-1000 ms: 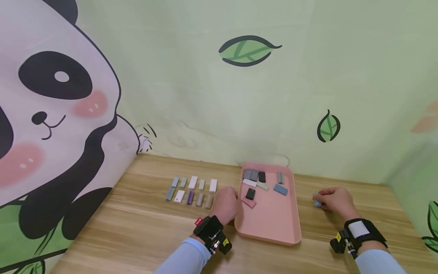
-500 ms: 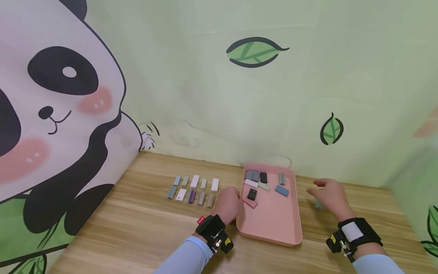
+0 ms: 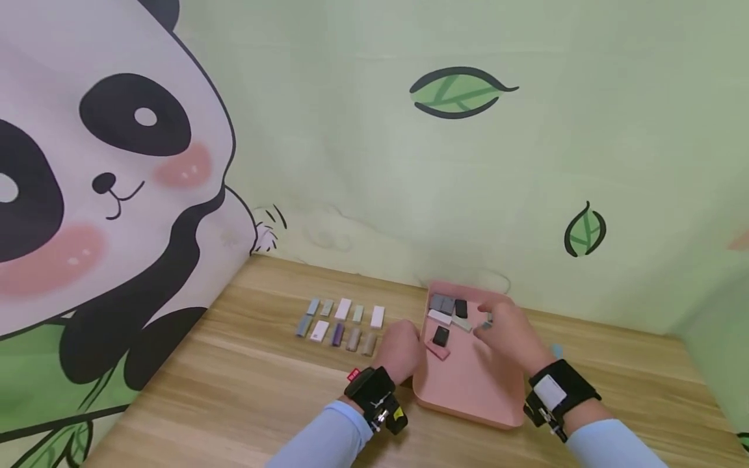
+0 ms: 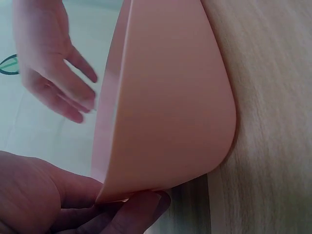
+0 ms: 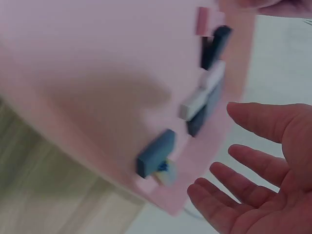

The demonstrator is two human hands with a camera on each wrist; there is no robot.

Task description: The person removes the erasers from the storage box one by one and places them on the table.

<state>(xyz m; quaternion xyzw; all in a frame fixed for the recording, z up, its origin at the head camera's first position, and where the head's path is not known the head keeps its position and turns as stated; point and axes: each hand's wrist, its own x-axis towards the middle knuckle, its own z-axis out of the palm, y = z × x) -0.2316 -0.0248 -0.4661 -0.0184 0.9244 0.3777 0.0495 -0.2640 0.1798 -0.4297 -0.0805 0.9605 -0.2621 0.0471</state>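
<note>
A pink tray (image 3: 462,390) lies on the wooden table, and my left hand (image 3: 400,351) grips its left edge, thumb and fingers on either side of the wall (image 4: 170,92) in the left wrist view. Over the tray's right side hovers my right hand (image 3: 513,335), its fingers spread and nothing held in the right wrist view. Small blocks lie inside: a black block (image 3: 441,336), a pink block (image 3: 437,350), a white block (image 3: 440,317), grey blocks (image 3: 441,304) and a blue block (image 5: 156,152). The right hand partly hides that corner in the head view.
Left of the tray, several small blocks stand in two rows, among them a purple block (image 3: 337,335) and a white block (image 3: 377,316). A light blue block (image 3: 556,351) lies on the table right of the tray. A printed backdrop (image 3: 351,162) rises behind the table.
My right hand has let go of the light blue block on the table at the right and moved left over the tray. My left hand keeps its grip on the tray's edge.
</note>
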